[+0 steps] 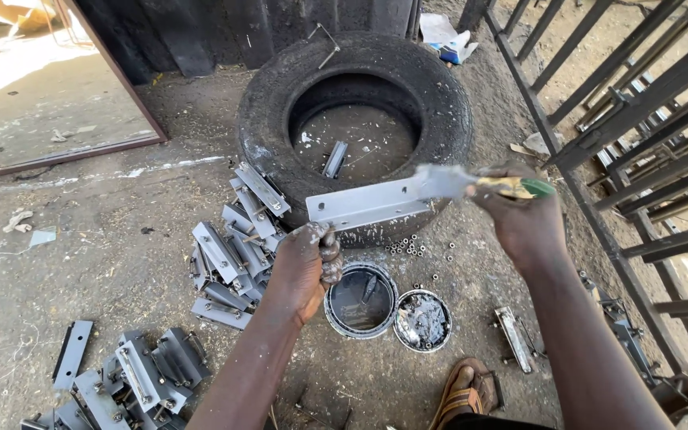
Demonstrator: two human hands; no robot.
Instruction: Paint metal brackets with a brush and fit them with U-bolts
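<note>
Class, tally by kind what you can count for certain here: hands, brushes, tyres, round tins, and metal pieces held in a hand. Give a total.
Hands: 2 (left hand, right hand)
Brush: 1
Tyre: 1
Round tins: 2 (dark paint tin, lid-like tin)
Held metal bracket: 1
Total: 7

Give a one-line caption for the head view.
Left hand holds a grey metal bracket while right hand brushes it above an open paint can.

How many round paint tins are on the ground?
2. An open tin of grey paint sits on the dirt just below the left hand. Its lid or a second shallow tin lies touching it on the right, near the sandal.
</note>
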